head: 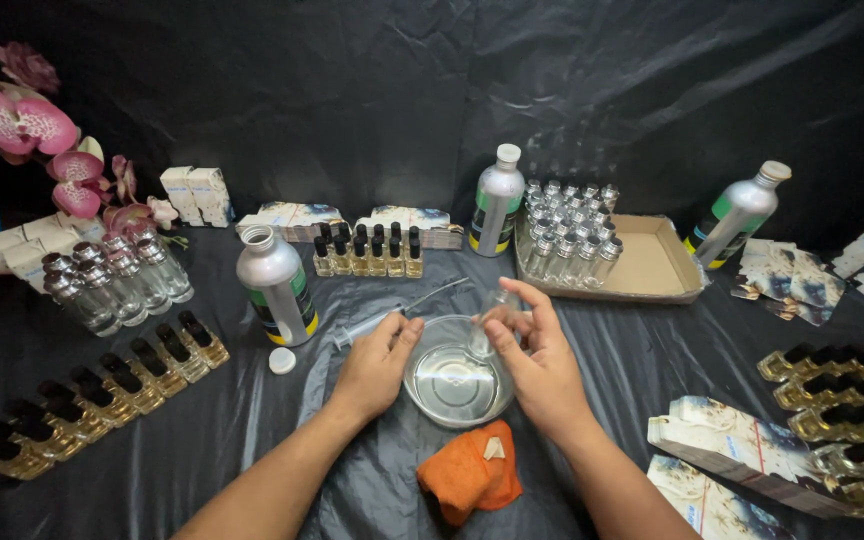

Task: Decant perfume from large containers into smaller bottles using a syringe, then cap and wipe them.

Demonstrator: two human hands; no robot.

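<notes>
Centre of frame: right hand (pixel 542 365) is gripping a small clear glass vial (pixel 485 330), tilted over the glass bowl (pixel 455 385) of clear liquid. Left hand (pixel 377 362) is closing its grip on a syringe (pixel 392 318) at the bowl's left rim. Risks: vial slipping from wet fingers; an elbow knocking the uncapped aluminium bottle (pixel 277 285), centre left; liquid slopping onto the orange cloth (pixel 470 475).

A small clear glass bottle (pixel 485 325), uncapped and empty-looking, is tilted over a round glass bowl (pixel 455 385) of clear liquid. A plastic syringe (pixel 397 313) lies slanted just beside the bowl's far-left rim on the black-covered worktop (pixel 252 440).
</notes>
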